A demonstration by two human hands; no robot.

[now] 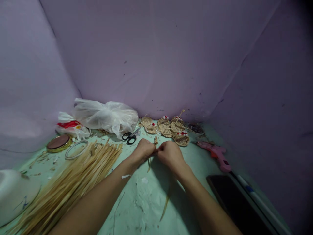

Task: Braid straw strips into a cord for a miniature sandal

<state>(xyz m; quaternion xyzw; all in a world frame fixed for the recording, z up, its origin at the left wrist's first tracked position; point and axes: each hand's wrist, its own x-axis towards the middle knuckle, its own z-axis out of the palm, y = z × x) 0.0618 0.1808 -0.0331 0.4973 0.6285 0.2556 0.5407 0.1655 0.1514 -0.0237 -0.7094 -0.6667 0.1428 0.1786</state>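
My left hand (146, 148) and my right hand (170, 153) meet over the middle of the table, fingers pinched close together. Between them they grip a twisted straw strip (156, 140), whose short end sticks up above the fingers. Another end hangs under my left hand, and a long loose strip (165, 206) trails below my right hand. The exact hold is hidden behind the fingers. Just beyond lie several small woven straw slippers (165, 128) decorated with red and white beads. Black-handled scissors (131, 137) rest left of my left hand.
To the left lie a bundle of straw strips (80, 176), a tape roll (76, 150), a round tin (58, 143) and a white bowl (17, 195). Plastic bags (107, 116) stand behind. At right are a pink glue gun (215, 152), a dark phone-like slab (234, 202) and a bead dish (196, 128).
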